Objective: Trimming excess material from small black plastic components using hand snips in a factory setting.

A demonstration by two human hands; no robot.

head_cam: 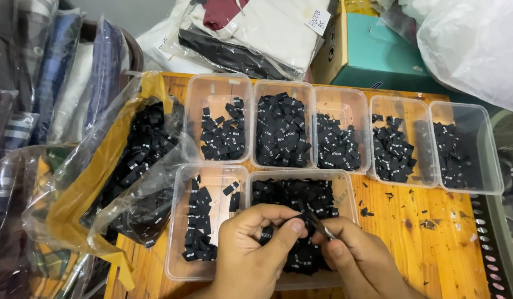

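From the head camera, both hands work low in the middle of the picture, over the front row of clear plastic tubs on a wooden counter [433, 221]. The left hand [251, 249] has its grip closed: thumb and forefinger pinch a small black woven label [267, 236] with pale marks on it. The right hand [356, 260] meets it from the right, its grip closed on a thin metal tool [321, 226], perhaps small snips or tweezers; the tip lies right at the label between the two hands. The held label hangs just above the front right tub [345, 191], which is heaped with loose black labels.

Just left of it stands the front left tub [179, 232], holding a narrower stack of labels along its right half. Behind them runs a back row of five tubs [372, 105], side by side and touching, each with a pile of the same black labels.

On the counter's left edge lies a clear plastic bag [101, 166] with a yellow lining, open and full of more black labels. Black thread scraps [428, 223] speckle the bare wood on the right. Behind the tubs sit folded garments in plastic sleeves [256, 33] and a teal cardboard box [378, 55].
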